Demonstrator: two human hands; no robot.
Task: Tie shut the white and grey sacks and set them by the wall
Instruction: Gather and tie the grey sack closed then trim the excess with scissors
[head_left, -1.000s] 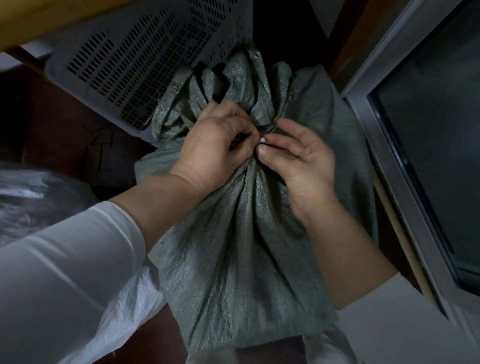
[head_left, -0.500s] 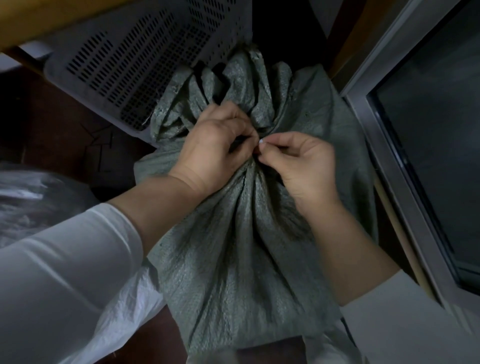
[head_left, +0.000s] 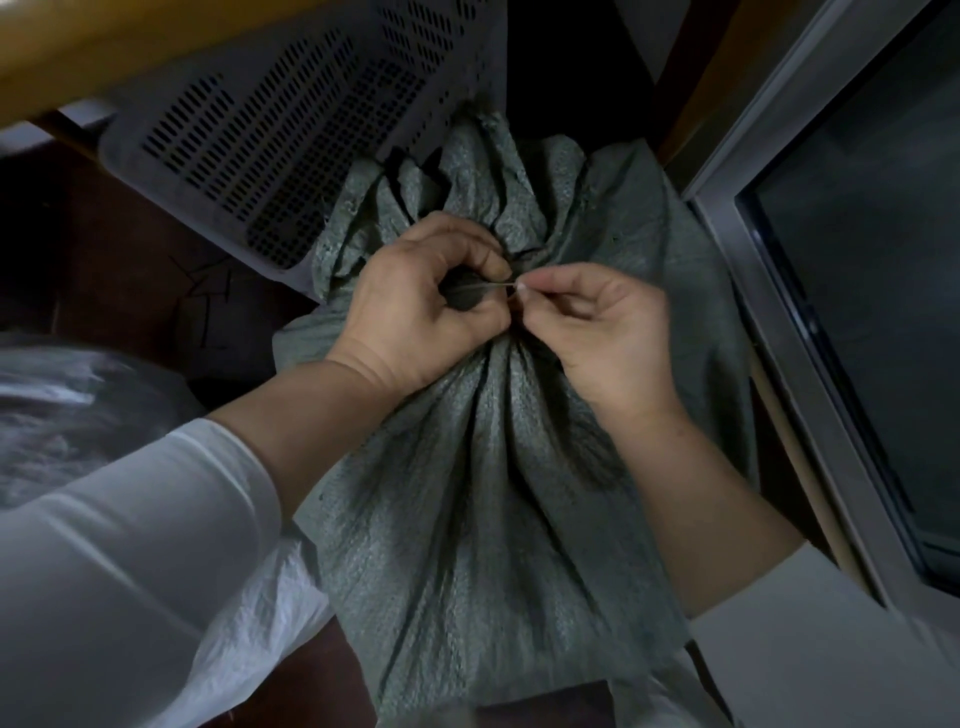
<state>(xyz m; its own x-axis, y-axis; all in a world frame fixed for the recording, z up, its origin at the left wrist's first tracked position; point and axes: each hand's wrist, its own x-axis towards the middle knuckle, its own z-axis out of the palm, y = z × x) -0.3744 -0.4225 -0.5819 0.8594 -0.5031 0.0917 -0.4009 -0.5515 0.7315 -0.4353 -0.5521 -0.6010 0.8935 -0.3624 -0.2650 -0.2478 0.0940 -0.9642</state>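
**A:** Head view. We log the grey woven plastic sack (head_left: 493, 493) at frame centre. Its mouth is gathered into pleats, and the loose frill fans out toward 12 o'clock.

**B:** Hands?

**A:** The left hand (head_left: 415, 306) comes in from 8 o'clock. Its fingers (head_left: 467, 249) are curled tight round the bunched neck of the sack. The right hand (head_left: 597, 332) comes in from 4 o'clock. Its thumb and forefinger are pressed narrow together, pinching a thin pale strand (head_left: 493, 284). The other fingers are loosely curled.

**B:** Where does the strand run?

**A:** Nearly level, from the right fingertips across to the left hand at the neck. We cannot tell whether a knot is formed; the fingers hide that spot.

**B:** Surroundings?

**A:** At 11 o'clock a pale grey perforated plastic crate (head_left: 291, 119) is tilted, and its lower edge touches the sack's frill. A yellow wooden beam (head_left: 104, 41) lies above the crate. At 3 o'clock a silver metal window frame (head_left: 769, 312) with dark glass stands just beside the sack. At 9 o'clock there is a crumpled clear plastic bag (head_left: 62, 405). Dark floor (head_left: 104, 249) shows between the bag and the crate.

**B:** And the other sack?

**A:** The white woven plastic sack (head_left: 270, 613) shows at 7 o'clock, touching the grey one's lower edge. Its mouth is out of view. Both forearms wear white sleeves (head_left: 130, 571).
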